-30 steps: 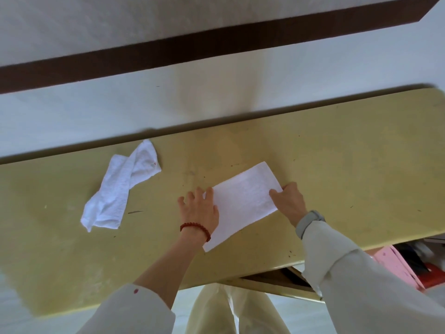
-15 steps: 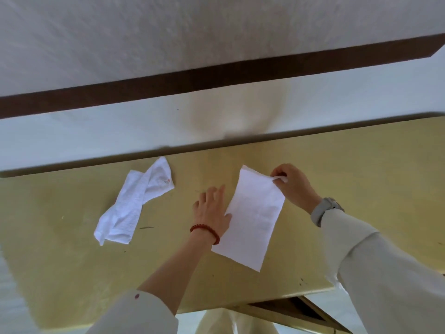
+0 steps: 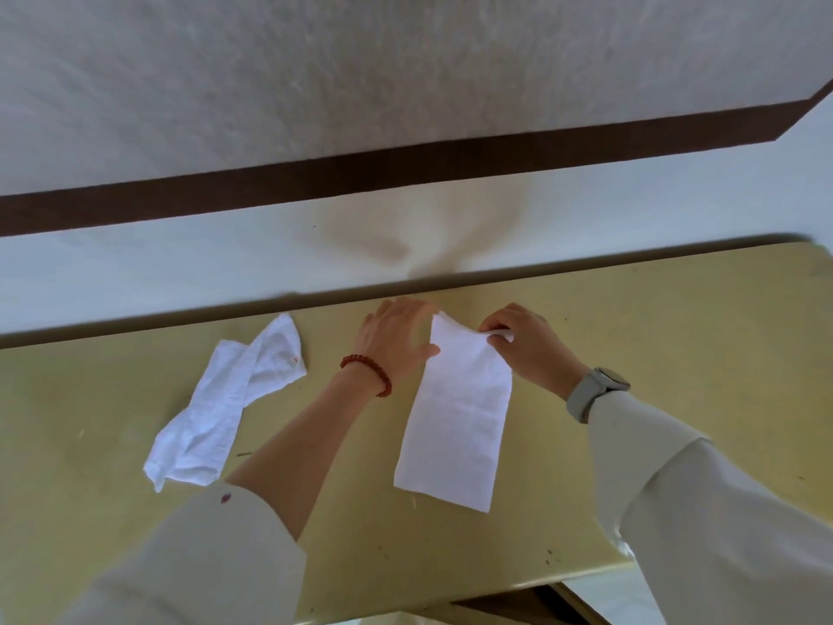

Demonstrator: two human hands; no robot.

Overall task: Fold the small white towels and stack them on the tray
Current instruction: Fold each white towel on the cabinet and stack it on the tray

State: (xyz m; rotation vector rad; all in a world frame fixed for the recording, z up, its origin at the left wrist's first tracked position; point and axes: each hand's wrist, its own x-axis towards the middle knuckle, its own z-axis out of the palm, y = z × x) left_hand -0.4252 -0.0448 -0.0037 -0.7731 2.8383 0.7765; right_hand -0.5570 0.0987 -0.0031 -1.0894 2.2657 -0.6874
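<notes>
A small white towel [image 3: 455, 426], folded into a long narrow strip, lies flat on the yellow table [image 3: 676, 376], its length running away from me. My right hand [image 3: 527, 349] pinches its far right corner, which is lifted slightly. My left hand [image 3: 396, 340] rests at the strip's far left edge with the thumb touching the cloth; it is blurred. A second white towel [image 3: 225, 408], crumpled and unfolded, lies to the left of my left arm. No tray is in view.
The table's far edge [image 3: 586, 275] runs against a white wall with a dark brown band [image 3: 405, 169]. The near edge of the table [image 3: 581, 575] shows at the bottom right. Bare tabletop stretches to the right of the strip.
The folded towel has been turned from slanted to lengthwise. My right hand moved to its far corner and took hold of it. My left hand slid up to the far left edge.
</notes>
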